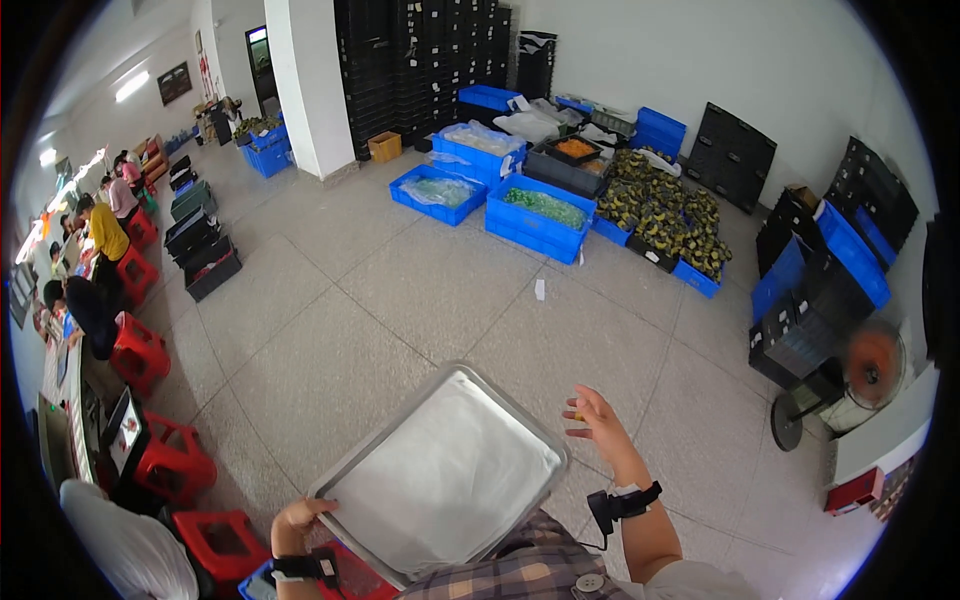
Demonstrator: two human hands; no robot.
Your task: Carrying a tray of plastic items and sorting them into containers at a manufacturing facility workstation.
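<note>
A shallow rectangular metal tray [440, 460] with a rolled rim is held tilted in front of my body. Its inside is pale and whitish; I cannot tell whether that is a thin layer or bare metal. My left hand [300, 517] grips the tray's left rim, thumb over the edge. To the right of the tray, apart from it, my right hand [597, 415] is raised with fingers spread. A small yellow spot shows at its fingers, too small to name. Black straps with small devices circle both wrists.
Blue crates [537, 222] and a heap of dark-and-yellow pieces [660, 210] stand ahead. A fan [873, 368] and stacked crates are at the right. Red stools [175, 460] and seated people line a bench at the left. Black bins [210, 265] stand on the floor behind them.
</note>
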